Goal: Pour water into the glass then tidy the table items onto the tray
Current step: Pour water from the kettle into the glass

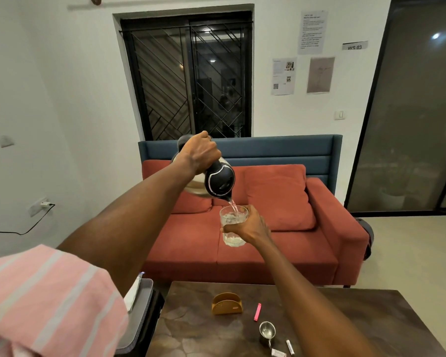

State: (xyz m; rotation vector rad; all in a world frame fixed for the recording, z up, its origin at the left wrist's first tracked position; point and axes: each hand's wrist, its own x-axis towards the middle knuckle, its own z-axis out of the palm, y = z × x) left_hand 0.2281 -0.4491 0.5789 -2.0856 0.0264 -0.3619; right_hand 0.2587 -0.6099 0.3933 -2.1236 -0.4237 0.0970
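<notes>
1. A red sofa (255, 228) with a blue back panel is standing against a white wall, under a dark barred window (188, 78); printed papers (312, 32) are hanging on the wall to the right of it.
2. A dark brown table (204, 331) is filling the bottom of the view, in front of the sofa.
3. On the table a tan napkin holder (227, 303) is standing, with a pink stick (257, 312) lying just beside it on the right.
4. Nearer the lower edge a small steel cup (267, 332) is sitting, and two small white sachets (283, 350) are lying near it.
5. A grey tray (142, 313) is resting left of the table, partly hidden by a pink striped sleeve (44, 300).
6. The left hand (200, 153) is gripping the handle of a kettle (214, 181), tilted spout down in the air above the sofa.
7. The right hand (250, 225) is wrapping its fingers round a glass (232, 226), held up under the spout, and water is streaming into it.
</notes>
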